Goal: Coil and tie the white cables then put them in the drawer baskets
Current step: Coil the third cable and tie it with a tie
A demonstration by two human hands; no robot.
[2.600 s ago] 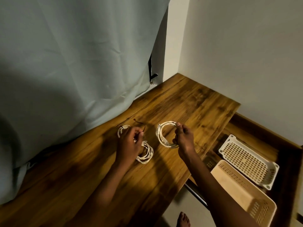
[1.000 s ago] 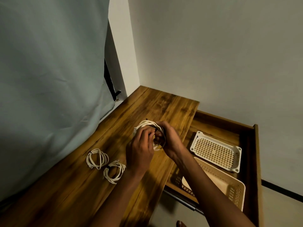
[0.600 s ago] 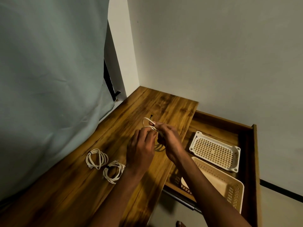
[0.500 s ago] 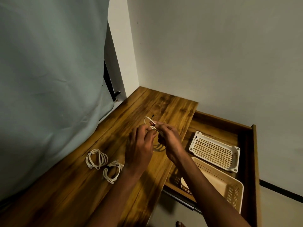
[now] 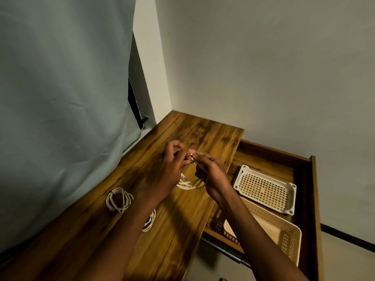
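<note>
Hard to see much of the cable being worked on, since both hands are bunched over it near the middle of the table (image 5: 213, 138). The left hand (image 5: 169, 169) and right hand (image 5: 211, 173) meet fingertip to fingertip, pinching the top of a white cable coil (image 5: 186, 184) along with a small dark tie that's barely visible between the fingers; I can't tell how far round the coil it goes. Only the lower loops of that coil show, hanging below the hands down toward the wood, a bit blurred. Closer to the table's left edge, by the pale curtain (image 5: 60, 98), a second coiled cable (image 5: 118, 199) lies flat with a dark tie round it. A third coil (image 5: 150, 221) sits nearer the front edge, but the left forearm covers most of it, so only a sliver of white loops peeks out. Past the table's right edge the open drawer (image 5: 312, 199) holds two perforated baskets: a shallow white basket (image 5: 263, 191) toward the back with nothing in it that I can see, and a deeper beige basket (image 5: 284, 236) in front, touching it. The right forearm crosses over the beige one's near corner, so that part of its inside is hidden; the rest looks bare.
</note>
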